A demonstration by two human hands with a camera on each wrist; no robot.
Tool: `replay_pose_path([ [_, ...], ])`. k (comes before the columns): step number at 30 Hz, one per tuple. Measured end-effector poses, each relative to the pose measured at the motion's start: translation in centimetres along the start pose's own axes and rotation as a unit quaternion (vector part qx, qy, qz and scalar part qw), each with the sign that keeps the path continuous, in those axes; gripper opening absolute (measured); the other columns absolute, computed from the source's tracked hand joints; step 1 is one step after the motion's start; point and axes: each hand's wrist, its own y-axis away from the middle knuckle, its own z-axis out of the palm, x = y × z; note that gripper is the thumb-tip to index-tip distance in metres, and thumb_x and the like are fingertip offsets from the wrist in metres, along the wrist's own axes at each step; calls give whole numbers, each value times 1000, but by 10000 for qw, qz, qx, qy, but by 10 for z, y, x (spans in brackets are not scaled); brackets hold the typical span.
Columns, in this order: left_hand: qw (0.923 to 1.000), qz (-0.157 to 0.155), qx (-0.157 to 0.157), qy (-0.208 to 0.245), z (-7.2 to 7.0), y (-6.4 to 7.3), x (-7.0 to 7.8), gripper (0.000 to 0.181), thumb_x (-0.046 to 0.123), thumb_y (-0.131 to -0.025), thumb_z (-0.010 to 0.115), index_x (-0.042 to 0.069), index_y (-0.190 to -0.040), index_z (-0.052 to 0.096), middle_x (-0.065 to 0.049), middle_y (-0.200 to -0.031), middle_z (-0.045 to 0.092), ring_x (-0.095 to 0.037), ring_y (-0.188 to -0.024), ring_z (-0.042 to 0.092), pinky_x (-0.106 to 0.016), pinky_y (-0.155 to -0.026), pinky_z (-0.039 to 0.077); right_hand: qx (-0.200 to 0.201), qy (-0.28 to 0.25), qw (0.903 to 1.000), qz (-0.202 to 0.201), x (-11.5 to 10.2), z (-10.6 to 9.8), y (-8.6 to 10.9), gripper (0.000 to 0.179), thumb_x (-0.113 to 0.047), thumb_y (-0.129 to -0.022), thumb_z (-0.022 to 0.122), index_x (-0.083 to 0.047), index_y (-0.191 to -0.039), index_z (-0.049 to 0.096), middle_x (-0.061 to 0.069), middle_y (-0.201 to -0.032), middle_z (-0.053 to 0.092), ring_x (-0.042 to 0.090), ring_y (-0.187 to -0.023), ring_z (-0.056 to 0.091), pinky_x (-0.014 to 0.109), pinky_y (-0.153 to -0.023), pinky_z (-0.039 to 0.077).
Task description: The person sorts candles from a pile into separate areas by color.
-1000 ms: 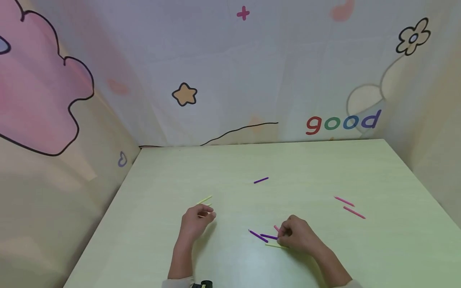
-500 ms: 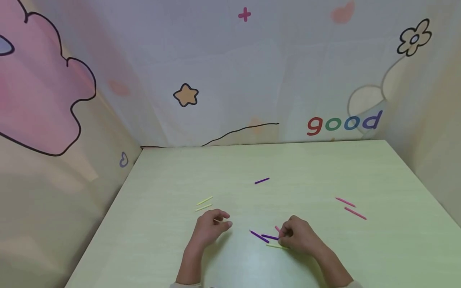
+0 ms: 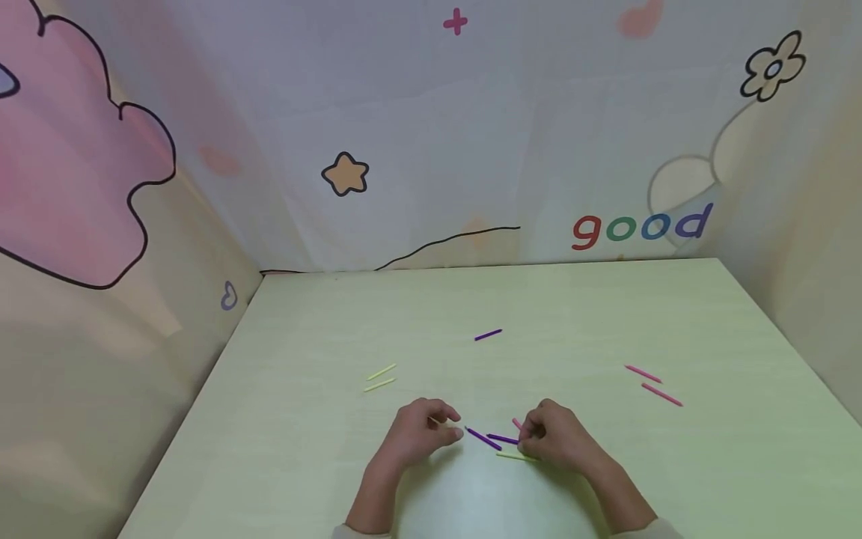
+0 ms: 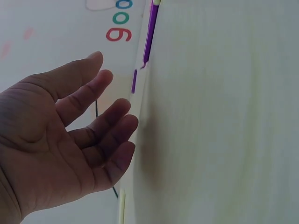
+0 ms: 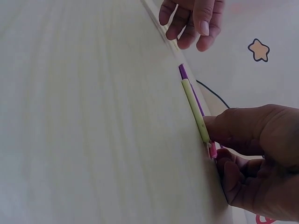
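The worktop (image 3: 323,314) is pale green, the sticks yellow (image 3: 380,385) on the left, pink (image 3: 662,395) right, purple (image 3: 488,335) far, all three colours nearer. Whitish backdrop (image 3: 431,135); orange, black-outlined star (image 3: 346,174); red-green-blue-violet lettering (image 3: 642,227).

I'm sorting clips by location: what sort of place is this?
Probably a tabletop booth: a bare-topped table, a cartoon-printed backdrop right behind it, and small sticks laid out.
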Motion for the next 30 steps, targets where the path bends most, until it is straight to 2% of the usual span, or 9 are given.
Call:
replay_pose_path([
  [7,9977,362,-579,44,14,-5,7,14,17,-74,77,12,-86,71,3,-77,57,-10,-68,53,-27,-63,44,4,85,9999,101,-2,-2,0,16,-1,-69,75,-12,-67,64,0,-75,46,15,-70,44,31,-64,39],
  [12,9931,366,-1107,124,23,-7,12,10,14,-74,77,13,-82,71,8,-67,58,-6,-59,50,-23,-57,41,11,71,9999,109,-3,-2,-1,16,-1,-69,75,-12,-67,64,1,-74,46,16,-70,44,32,-65,39],
  [15,9907,393,-1301,51,27,-9,15,9,13,-74,78,13,-80,72,10,-64,59,-4,-57,49,-22,-56,40,-34,45,9999,93,-3,-3,0,15,-1,-69,75,-11,-68,64,0,-74,46,15,-70,44,31,-65,40],
  [24,9857,591,-1428,-668,35,-15,21,12,13,-72,79,13,-83,75,10,-57,55,-2,-53,45,-19,-53,36,42,165,9998,61,-2,-2,0,16,-1,-69,75,-12,-67,64,0,-74,46,15,-70,44,32,-65,40],
  [30,9842,525,-1316,-1066,42,-16,23,11,12,-71,80,14,-81,74,10,-57,50,-2,-55,42,-19,-53,35,52,143,9999,48,-3,0,-1,17,-1,-69,76,-12,-67,63,0,-73,46,15,-69,44,32,-65,39],
])
